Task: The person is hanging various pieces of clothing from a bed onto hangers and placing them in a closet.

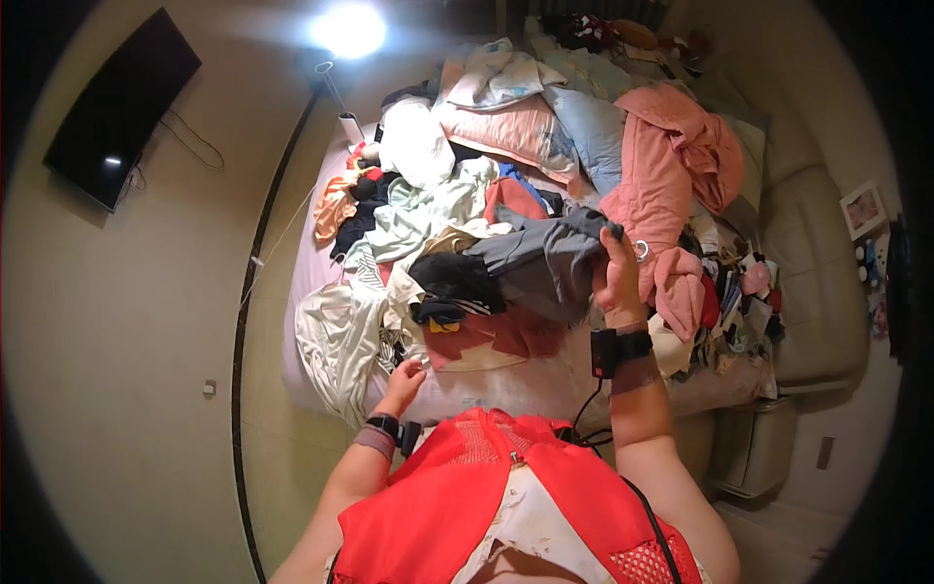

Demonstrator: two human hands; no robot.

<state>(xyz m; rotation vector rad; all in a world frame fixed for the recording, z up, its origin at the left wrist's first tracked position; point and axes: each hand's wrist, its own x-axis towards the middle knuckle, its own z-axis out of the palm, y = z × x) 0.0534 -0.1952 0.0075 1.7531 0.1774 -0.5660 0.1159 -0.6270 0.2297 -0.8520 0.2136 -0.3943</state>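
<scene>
My right hand point(619, 281) grips one end of a grey garment point(543, 255) and lifts it above the clothes on the bed. The rest of the grey cloth slopes left onto a black garment point(452, 281) with white stripes. Below these lies a rust-red garment point(503, 336) with a pale lower edge. My left hand point(403, 387) is near the bed's front edge with loosely curled fingers and nothing visible in them. A white garment point(328, 336) and a striped cloth point(390, 343) lie just beyond it.
Pillows point(511, 131), a pink quilted garment point(657, 175) and mint-green cloth point(416, 219) cover the bed point(306, 270). Small items point(737, 292) crowd its right side by the padded headboard point(810, 277). A bright lamp point(349, 31) stands behind. A cable point(587, 416) hangs from my right wrist.
</scene>
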